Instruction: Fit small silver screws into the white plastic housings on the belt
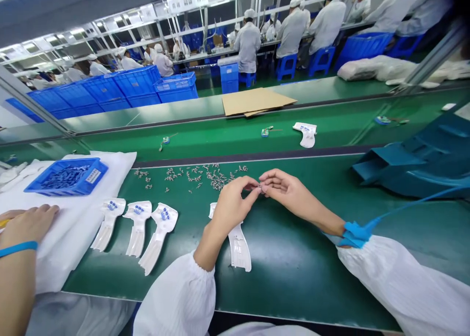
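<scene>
My left hand (pixel 233 203) and my right hand (pixel 284 185) meet at their fingertips above the green table. Both are closed in a pinch, around a tiny dark piece too small to name. Beneath my left hand and wrist lies a white plastic handle-shaped shell half (pixel 240 250), partly covered. Just behind my left hand, small metal parts (pixel 216 178) are scattered in a loose heap. Three similar white shell halves (pixel 158 238) with blue pieces in their heads lie in a row to the left. A blue wrist strap (pixel 355 234) circles my right wrist, its cord running off right.
A co-worker's hand (pixel 31 226) rests at the left on white sheeting (pixel 60 233), near a blue bin (pixel 91 182) of small blue parts. Behind runs a green belt (pixel 216 136) bearing a white shell (pixel 306 134) and small circuit boards (pixel 266 131). Teal trays (pixel 414 155) stand right.
</scene>
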Demonstrator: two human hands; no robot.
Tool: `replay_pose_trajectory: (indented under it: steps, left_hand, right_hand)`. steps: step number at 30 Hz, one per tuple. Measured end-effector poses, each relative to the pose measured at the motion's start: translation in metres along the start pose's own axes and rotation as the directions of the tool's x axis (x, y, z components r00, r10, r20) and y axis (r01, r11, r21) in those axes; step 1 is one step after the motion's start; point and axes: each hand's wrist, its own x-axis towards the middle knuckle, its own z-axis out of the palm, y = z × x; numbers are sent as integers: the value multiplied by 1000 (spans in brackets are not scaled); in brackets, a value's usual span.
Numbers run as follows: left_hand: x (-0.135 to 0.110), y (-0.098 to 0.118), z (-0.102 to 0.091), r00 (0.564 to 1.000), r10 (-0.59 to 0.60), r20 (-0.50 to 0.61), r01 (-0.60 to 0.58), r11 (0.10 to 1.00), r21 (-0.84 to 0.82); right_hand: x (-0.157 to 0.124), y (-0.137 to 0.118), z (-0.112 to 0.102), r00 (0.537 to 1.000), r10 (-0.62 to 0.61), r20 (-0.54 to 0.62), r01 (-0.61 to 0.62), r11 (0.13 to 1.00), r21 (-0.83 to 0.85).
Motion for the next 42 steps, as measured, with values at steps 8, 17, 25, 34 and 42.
replay_pose_trajectory:
  steps: [8,17,25,34,42]
  left_hand:
    - [2,-1,0,998,-36,-52,34,999,-41]
    - [0,-3,-2,998,66,-7,-66,995,74]
    - [0,-2,-5,993,120,-15,-119,990,80]
    - [0,0,-3,995,94,-27,-94,995,27]
    - [1,0,-1,997,21,-68,-23,999,-29]
  right_hand:
    - [-2,-3,-2,991,-127,-42,117,976,-185]
    - [-5,-9,-2,998,-55,-6,53,978,-202]
    - [0,-11,-11,978,141,152,-167,971,173]
    - [2,-5,-6,996,83,27,-86,988,128]
    - [3,-2,-3,997,52,-51,-40,975,217]
